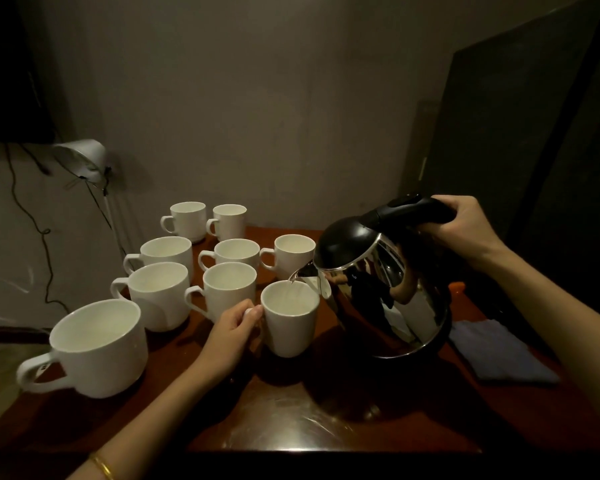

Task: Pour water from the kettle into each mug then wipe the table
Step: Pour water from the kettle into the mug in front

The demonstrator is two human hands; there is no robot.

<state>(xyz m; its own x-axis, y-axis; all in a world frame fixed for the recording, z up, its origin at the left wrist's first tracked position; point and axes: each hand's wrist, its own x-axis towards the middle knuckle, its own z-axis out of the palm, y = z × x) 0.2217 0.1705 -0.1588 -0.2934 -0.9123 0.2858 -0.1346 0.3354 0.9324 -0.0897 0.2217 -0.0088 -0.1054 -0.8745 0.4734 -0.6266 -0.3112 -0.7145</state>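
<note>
The right hand (pixel 465 230) is clamped on the black handle of the steel kettle (pixel 388 292), which is lifted clear of the dark wooden surface (pixel 291 417) and tipped leftward so its spout sits just over the rim of the nearest mug (pixel 291 317); a thin stream of water runs into it. The left hand (pixel 232 337) has its grip closed on that mug's handle, probably to steady it and keep it under the spout while it fills. The other 8 white mugs stand in rough rows to the left and behind, among them a large mug (pixel 97 344) at the near left; whether they hold water cannot be told in this dim light. A folded blue cloth (pixel 499 355) lies on the surface just right of the kettle, within reach for the wiping, which looks not yet begun.
</note>
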